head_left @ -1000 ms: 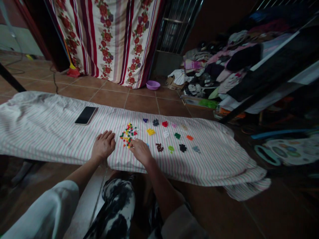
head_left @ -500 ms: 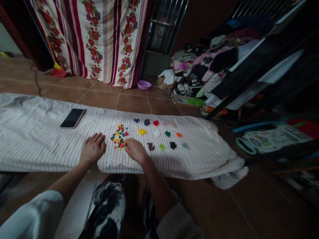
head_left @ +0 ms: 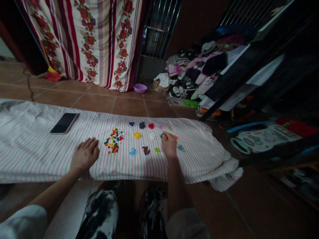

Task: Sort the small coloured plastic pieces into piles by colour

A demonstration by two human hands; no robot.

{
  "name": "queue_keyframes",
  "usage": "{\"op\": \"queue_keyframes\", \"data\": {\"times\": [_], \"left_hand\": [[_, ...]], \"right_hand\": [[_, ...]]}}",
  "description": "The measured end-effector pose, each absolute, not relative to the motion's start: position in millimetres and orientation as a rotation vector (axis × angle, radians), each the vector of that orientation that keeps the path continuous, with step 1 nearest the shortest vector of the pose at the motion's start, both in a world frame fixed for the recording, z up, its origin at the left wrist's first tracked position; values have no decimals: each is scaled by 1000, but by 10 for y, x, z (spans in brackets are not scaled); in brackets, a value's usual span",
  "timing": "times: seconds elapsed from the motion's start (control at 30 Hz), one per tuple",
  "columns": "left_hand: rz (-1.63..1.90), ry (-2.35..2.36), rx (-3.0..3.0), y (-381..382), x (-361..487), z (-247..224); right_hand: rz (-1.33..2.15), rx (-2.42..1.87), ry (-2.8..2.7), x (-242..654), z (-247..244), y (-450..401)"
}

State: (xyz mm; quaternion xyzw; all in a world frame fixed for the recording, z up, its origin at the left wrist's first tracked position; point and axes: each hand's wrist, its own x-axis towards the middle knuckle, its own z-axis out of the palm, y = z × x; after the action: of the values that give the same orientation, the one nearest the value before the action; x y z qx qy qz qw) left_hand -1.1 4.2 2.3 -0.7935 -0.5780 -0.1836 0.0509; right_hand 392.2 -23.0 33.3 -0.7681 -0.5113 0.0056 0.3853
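Observation:
My left hand (head_left: 85,154) lies flat on the striped cloth, fingers spread, left of a mixed pile of small coloured pieces (head_left: 113,142). My right hand (head_left: 169,144) is at the dark green pieces (head_left: 162,135), its fingertips pinched; anything between them is too small to make out. Single-colour groups lie around it: yellow (head_left: 137,135), white (head_left: 152,136), red (head_left: 151,125), dark grey (head_left: 142,125), light blue (head_left: 132,151), brown (head_left: 146,150), lime green (head_left: 157,150) and grey-blue (head_left: 180,148). Orange pieces (head_left: 175,137) show just past the hand, which hides the black group.
A phone (head_left: 64,123) lies on the left part of the striped cloth (head_left: 199,156). Behind the cloth are a purple basin (head_left: 140,88), a floral curtain (head_left: 99,43) and a heap of clothes (head_left: 196,69). My knees are below the near edge.
My right hand has moved right, from the mixed pile to the dark green group. The light blue group it hid now shows. The view has shifted slightly; my left hand stays flat.

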Motion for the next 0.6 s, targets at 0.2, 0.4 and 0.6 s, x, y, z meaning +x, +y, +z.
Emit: {"op": "queue_keyframes", "data": {"times": [0.2, 0.4, 0.6], "left_hand": [[-556, -1740, -2393, 57, -25, -17], [-546, -1732, -2398, 59, -29, -22], [-521, -1732, -2395, 63, -30, -14]], "right_hand": [[-106, -1996, -1261, 4190, 112, -276], [-50, -2070, -1271, 4231, 29, -194], [72, -2132, -1229, 4224, 12, -188]]}}
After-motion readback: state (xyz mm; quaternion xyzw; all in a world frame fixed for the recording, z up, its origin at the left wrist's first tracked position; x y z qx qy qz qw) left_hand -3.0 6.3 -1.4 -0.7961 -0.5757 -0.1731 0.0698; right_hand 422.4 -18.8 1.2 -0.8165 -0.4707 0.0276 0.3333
